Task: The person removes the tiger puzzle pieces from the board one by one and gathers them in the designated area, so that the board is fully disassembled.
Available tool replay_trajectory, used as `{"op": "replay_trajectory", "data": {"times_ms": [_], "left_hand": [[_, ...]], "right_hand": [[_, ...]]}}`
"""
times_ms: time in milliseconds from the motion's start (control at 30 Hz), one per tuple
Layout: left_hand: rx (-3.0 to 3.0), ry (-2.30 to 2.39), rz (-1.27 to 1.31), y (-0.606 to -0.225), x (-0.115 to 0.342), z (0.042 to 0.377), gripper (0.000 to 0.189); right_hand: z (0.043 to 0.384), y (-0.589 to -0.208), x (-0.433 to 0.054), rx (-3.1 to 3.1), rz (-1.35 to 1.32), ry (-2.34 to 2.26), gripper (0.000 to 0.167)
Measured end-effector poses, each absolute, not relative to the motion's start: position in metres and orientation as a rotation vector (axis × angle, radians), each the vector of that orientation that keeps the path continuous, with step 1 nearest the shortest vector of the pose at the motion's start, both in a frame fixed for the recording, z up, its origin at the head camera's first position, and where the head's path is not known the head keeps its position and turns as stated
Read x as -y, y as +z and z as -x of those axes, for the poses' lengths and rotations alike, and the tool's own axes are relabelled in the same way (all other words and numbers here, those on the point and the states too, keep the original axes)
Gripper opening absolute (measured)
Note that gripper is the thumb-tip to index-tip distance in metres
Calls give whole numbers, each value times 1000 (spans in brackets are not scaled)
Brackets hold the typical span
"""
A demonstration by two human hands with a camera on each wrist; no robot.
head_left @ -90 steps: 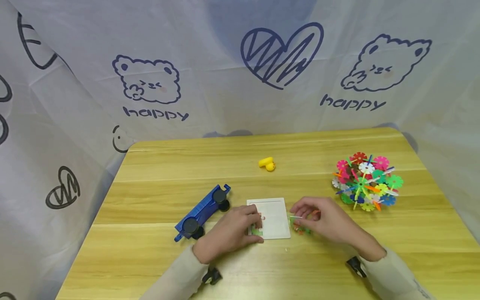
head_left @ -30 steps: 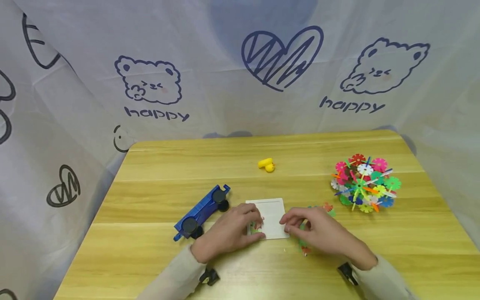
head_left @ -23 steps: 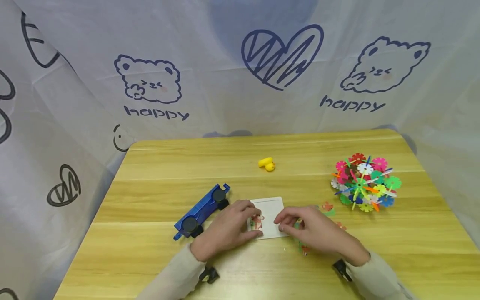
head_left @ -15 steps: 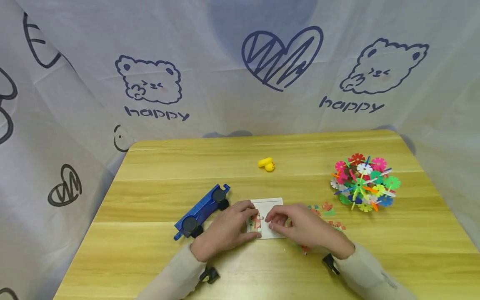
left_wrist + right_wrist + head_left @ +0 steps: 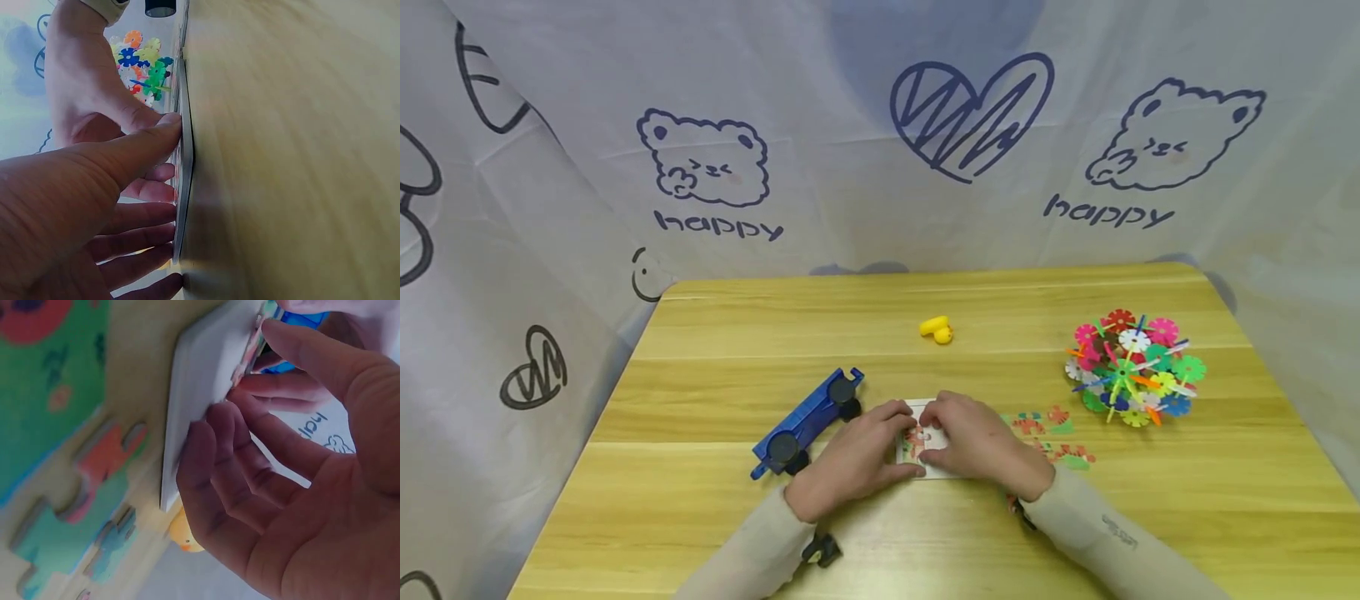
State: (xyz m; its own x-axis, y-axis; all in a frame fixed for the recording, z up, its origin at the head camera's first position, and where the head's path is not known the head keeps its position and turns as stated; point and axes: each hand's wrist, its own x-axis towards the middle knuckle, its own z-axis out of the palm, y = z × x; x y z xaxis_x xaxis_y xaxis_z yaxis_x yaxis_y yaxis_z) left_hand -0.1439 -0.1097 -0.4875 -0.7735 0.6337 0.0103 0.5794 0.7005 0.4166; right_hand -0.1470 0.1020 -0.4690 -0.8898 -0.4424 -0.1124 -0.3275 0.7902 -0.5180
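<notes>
A square white puzzle board (image 5: 917,405) lies on the table with picture puzzle pieces (image 5: 912,446) at its left side. My left hand (image 5: 857,454) holds the board's left part, its thumb on the front edge and its fingers at the top surface; the left wrist view shows that thumb (image 5: 165,128) against the rim. Over the board's middle, my right hand (image 5: 977,437) pinches a puzzle piece (image 5: 249,353) between thumb and index finger, beside the placed ones. The other right fingers (image 5: 197,456) rest on the white board. Much of the held piece is hidden.
Several loose orange and green puzzle pieces (image 5: 1075,456) lie right of the board. A blue toy wagon with black wheels (image 5: 805,421) is at the left. Behind stands a yellow duck toy (image 5: 936,327); farther right is a ball of colourful flower discs (image 5: 1135,367).
My right hand has moved left from the loose pieces, over the board, to the placed pieces, bringing a piece. Loose pieces under it came into sight. My left hand has stayed at the board.
</notes>
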Motion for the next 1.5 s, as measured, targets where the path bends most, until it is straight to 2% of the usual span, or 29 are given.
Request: {"op": "replay_trajectory", "data": {"times_ms": [500, 733, 967, 1233, 1500], "left_hand": [[-2764, 657, -985, -488, 108, 146, 62], [-2773, 663, -997, -489, 108, 146, 61], [-2788, 645, -1020, -489, 108, 146, 62], [-2793, 663, -1095, -498, 112, 149, 61], [-2775, 644, -1025, -489, 109, 145, 50]], "right_hand": [[148, -475, -103, -2681, 587, -905, 38], [149, -476, -107, -2648, 647, -1055, 18], [151, -472, -124, -2588, 621, -1175, 7], [142, -458, -158, -2613, 565, -1284, 7], [128, -451, -187, -2680, 493, -1317, 6]]}}
